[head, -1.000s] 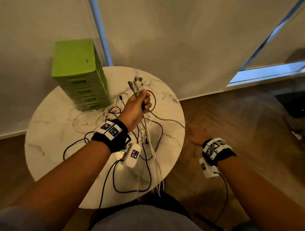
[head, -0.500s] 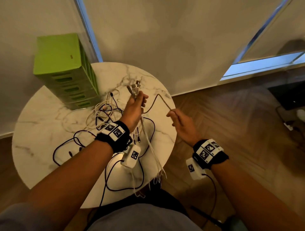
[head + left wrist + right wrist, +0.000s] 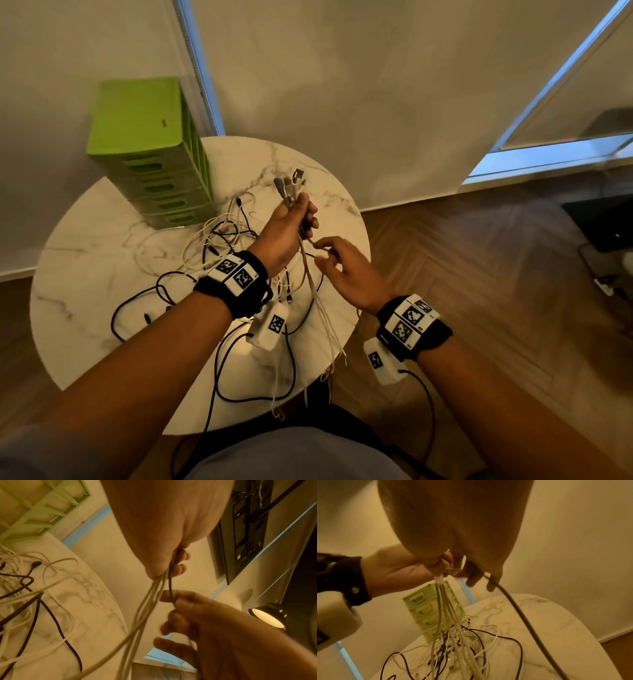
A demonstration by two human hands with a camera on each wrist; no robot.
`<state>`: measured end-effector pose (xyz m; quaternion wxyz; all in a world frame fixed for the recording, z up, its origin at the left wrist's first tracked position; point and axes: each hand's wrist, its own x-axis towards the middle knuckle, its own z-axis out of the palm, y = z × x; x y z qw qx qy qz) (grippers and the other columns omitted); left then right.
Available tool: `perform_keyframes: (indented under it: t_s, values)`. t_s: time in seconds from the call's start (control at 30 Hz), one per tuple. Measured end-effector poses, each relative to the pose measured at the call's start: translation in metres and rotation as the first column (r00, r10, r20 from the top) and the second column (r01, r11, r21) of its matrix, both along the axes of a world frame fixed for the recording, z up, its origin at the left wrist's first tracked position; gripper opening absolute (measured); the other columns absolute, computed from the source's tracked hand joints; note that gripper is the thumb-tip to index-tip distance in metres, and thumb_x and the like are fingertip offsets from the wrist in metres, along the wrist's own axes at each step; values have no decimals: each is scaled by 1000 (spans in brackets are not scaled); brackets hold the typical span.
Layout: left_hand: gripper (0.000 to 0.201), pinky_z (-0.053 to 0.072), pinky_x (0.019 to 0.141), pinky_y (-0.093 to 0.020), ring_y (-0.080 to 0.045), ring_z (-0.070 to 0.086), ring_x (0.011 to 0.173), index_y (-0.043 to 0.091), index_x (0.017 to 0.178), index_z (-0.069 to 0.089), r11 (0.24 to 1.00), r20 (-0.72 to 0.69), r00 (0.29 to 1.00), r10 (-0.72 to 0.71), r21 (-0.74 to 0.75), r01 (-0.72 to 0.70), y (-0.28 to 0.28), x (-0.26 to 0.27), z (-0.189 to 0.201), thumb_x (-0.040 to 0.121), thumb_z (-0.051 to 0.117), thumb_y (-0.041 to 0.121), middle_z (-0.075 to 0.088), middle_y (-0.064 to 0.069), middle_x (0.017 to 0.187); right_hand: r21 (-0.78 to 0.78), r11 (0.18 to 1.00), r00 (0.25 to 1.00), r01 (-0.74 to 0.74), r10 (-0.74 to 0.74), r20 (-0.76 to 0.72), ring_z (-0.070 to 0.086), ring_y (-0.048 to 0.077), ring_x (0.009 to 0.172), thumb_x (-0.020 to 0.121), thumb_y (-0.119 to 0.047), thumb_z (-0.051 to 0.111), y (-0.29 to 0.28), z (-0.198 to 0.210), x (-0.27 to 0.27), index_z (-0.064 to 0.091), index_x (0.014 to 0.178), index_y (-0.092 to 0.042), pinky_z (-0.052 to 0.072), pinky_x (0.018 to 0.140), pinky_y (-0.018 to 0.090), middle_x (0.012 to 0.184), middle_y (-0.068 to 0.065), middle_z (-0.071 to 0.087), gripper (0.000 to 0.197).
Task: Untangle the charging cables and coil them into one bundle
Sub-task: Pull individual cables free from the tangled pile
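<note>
**Grey cable could drag the tangle along**

White cables (image 3: 320,308) hang from the left hand (image 3: 286,229), fisted round their plug ends above the marble table (image 3: 85,260); the right hand (image 3: 346,270) pinches one grey cable (image 3: 170,584) just below; pulled hard, it may tighten the black and white tangle (image 3: 219,240) beside the green drawer unit (image 3: 150,150).

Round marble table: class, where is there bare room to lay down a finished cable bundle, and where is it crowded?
Bare marble lies at the table's left, between the green drawer unit and the black cable loop, and along the far rim beyond the left hand. The middle is crowded with tangled white and black cables; more loops cover the near edge.
</note>
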<state>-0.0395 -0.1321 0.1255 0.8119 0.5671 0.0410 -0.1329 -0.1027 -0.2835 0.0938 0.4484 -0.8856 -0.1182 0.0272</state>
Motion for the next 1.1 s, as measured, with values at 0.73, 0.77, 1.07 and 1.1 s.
perform_keyframes:
  t_s: [0.73, 0.77, 1.07, 1.1]
  values:
    - [49, 55, 97, -44, -30, 72, 102, 15, 79, 46, 837, 80, 866, -494, 313, 449, 10, -14, 64, 108, 24, 48, 76, -13, 103, 254, 932, 781, -257, 355, -513, 63, 16, 119, 101, -22, 54, 16, 34, 10, 74, 107, -5, 40, 113, 33, 118, 3, 73, 27]
    - [49, 55, 97, -48, -34, 71, 103, 15, 78, 46, 844, 68, 868, -491, 285, 455, 17, -13, 66, 107, 24, 48, 76, -15, 102, 334, 911, 732, -241, 397, -553, 66, 25, 114, 101, -17, 51, 19, 28, 7, 73, 95, 1, 44, 109, 37, 106, 9, 75, 29]
    - [43, 50, 91, -42, -22, 59, 69, 18, 72, 40, 962, -121, 960, -251, -143, 233, 49, -7, 55, 107, 35, 44, 36, 1, 62, -256, 949, 942, -184, 95, -323, 51, 18, 56, 97, -43, 61, -21, 28, 44, 50, 66, -19, 42, 62, 33, 59, 0, 49, 41]
    - [41, 49, 92, -42, -20, 56, 68, 18, 72, 42, 967, -120, 977, -177, -204, 150, 46, -5, 55, 106, 38, 41, 36, 1, 62, -356, 924, 983, -140, 87, -161, 52, 21, 60, 99, -42, 59, -23, 29, 49, 50, 70, -18, 34, 62, 31, 61, -1, 50, 38]
